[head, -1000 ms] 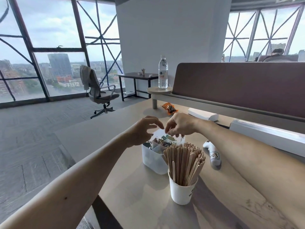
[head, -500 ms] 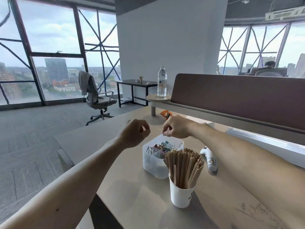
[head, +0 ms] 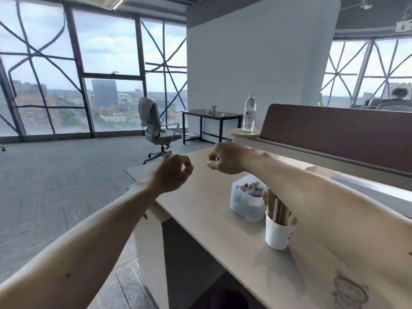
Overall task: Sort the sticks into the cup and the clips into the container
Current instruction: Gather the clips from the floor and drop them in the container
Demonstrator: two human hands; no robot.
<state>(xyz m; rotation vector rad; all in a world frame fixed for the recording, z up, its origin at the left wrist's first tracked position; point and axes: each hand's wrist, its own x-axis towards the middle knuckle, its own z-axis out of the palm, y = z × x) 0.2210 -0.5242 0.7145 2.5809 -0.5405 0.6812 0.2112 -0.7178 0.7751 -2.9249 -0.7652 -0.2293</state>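
1. Left hand (head: 172, 172) is raised over the table's (head: 211, 219) left edge at mid-frame. Its fingers are curled in, thumb tip meeting index tip in a small ring. Nothing is visible in the pinch, and blur makes a tiny item impossible to rule out.
2. Right hand (head: 225, 159) is raised just right of it, the 2 hands apart. Its fingers are curled into the palm, seen from the back, with nothing visible held.
3. Container (head: 245, 206), translucent, sits on the table right of centre. The clips (head: 250, 188) are piled inside, colours mixed, single clips hard to make out. Its right side is cut off by the right forearm.
4. Cup (head: 277, 235), white, stands just beside the container, lower right. The sticks (head: 276, 208) stand upright in it. The forearm hides the right side of the cup and bundle.
5. Orange speck (head: 252, 149) behind the right wrist is mostly hidden and unidentifiable.
6. Water bottle (head: 249, 113) stands upright on a round stand at upper centre-right.
7. Scribble (head: 347, 293) on the tabletop, lower right, is blurred.
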